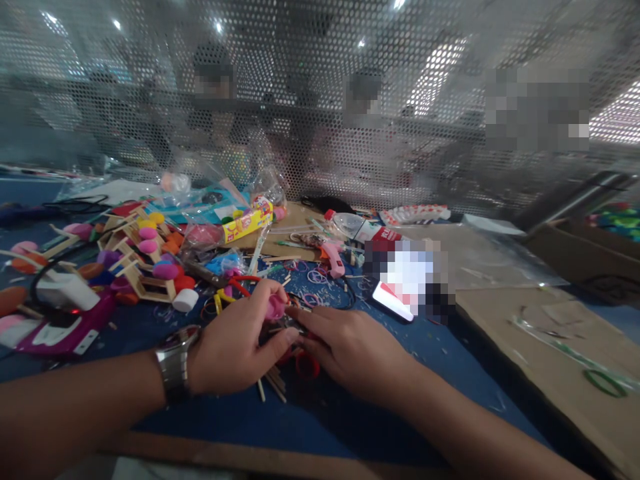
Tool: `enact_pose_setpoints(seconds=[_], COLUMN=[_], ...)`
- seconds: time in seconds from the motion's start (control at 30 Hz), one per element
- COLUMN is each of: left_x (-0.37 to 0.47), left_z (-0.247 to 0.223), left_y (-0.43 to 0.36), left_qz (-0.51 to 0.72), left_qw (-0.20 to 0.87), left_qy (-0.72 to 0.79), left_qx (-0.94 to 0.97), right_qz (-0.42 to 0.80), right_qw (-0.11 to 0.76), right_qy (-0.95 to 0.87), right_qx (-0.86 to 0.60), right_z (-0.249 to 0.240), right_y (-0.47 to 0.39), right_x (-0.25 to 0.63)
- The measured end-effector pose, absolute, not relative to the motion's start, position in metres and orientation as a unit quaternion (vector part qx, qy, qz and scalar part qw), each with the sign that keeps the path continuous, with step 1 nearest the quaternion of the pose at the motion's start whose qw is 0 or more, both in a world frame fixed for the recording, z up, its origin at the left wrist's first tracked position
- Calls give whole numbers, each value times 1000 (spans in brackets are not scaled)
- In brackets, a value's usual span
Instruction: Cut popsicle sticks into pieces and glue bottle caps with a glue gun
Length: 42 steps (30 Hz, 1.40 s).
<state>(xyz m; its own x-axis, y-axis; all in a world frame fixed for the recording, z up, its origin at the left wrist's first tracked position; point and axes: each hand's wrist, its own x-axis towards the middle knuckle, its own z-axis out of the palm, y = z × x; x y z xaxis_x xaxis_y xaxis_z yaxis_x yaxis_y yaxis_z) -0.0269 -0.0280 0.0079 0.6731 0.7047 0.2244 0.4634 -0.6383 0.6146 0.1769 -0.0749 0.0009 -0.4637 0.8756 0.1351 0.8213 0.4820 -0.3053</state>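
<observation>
Left hand [231, 340] curls round the pink cap [275, 307], a hold that should steady it; right hand [356, 350] reaches in alongside, its grip too blurred to tell; the cap sits between them, near loose sticks [275, 385] on the blue table [235, 421].

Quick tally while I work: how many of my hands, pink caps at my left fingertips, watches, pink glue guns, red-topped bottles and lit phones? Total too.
Left hand and right hand: 2
Pink cap: 1
Watch: 1
Glue gun: 1
Bottle: 1
Phone: 1
Total: 7
</observation>
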Motion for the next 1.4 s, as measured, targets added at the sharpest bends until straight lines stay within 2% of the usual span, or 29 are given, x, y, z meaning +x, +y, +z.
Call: enact_pose_setpoints(seconds=[0.47, 0.87, 1.13, 1.4], left_x=[-27, -25, -26, -28], left_z=[7, 6, 3, 0], left_y=[-30, -31, -29, -30], left_qz=[231, 212, 264, 267], left_qw=[317, 328, 309, 321], left_qy=[325, 343, 321, 333], left_qx=[860, 854, 856, 845], right_qz=[56, 67, 53, 46], right_qw=[134, 106, 167, 164], right_qy=[-852, -845, -859, -859], right_qx=[-504, -520, -481, -482], right_z=[1, 3, 6, 4], right_y=[-78, -77, -78, -78], right_x=[177, 175, 178, 177])
